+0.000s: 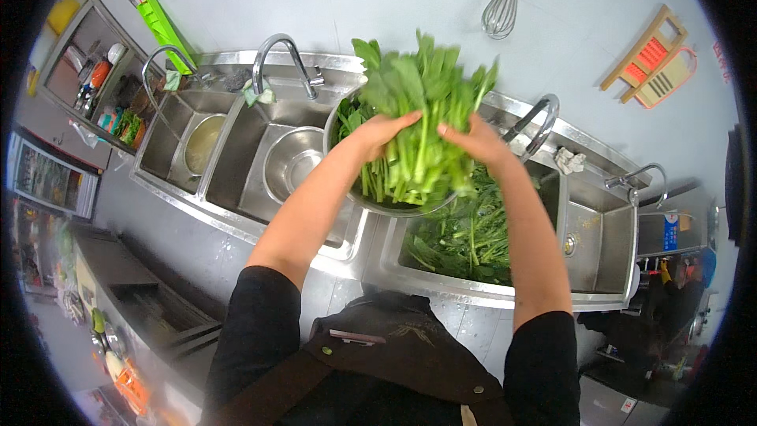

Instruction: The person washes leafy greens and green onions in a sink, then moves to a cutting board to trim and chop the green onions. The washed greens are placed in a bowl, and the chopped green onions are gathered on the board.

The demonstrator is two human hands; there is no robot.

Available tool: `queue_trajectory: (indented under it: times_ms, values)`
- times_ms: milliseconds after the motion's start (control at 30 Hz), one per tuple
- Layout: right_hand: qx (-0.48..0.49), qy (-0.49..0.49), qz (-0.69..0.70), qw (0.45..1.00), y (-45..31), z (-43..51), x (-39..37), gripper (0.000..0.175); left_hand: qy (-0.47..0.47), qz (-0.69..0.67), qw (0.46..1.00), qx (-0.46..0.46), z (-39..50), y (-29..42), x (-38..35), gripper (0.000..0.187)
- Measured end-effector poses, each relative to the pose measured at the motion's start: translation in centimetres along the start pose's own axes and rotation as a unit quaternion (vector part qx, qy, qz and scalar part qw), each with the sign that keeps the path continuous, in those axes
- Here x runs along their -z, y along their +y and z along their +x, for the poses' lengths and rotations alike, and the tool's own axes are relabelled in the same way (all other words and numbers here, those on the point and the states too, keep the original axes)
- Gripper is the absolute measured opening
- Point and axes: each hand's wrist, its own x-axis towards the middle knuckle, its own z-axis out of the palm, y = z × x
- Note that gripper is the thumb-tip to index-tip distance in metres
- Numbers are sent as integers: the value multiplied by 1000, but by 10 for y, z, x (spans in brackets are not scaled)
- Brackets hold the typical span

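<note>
Both my hands grip a large bunch of leafy greens, leaves toward the wall and pale stems toward me. My left hand holds its left side, my right hand its right side, thumbs in front. The bunch is above a round metal basin that holds more greens and sits at the edge between two sinks. Below and right of it, a sink is filled with loose greens, partly hidden by my right forearm.
An empty steel bowl sits in the sink on the left. Farther left, a pot of cloudy liquid stands under a running faucet. Other faucets rise behind the sinks. A whisk hangs on the wall.
</note>
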Motion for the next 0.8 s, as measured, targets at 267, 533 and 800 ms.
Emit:
queue_trajectory:
  times_ms: [267,533,800]
  values:
    - [0,-70,173,983,108,-101,-38,74,314,116,906,-260,-10,-111,71,51]
    - [-403,41,217,888,386,-151,-5,114,-142,353,914,-143,5,-214,-131,47]
    - [-443,15,23,896,478,-15,-82,147,-50,377,918,112,229,-370,-164,103]
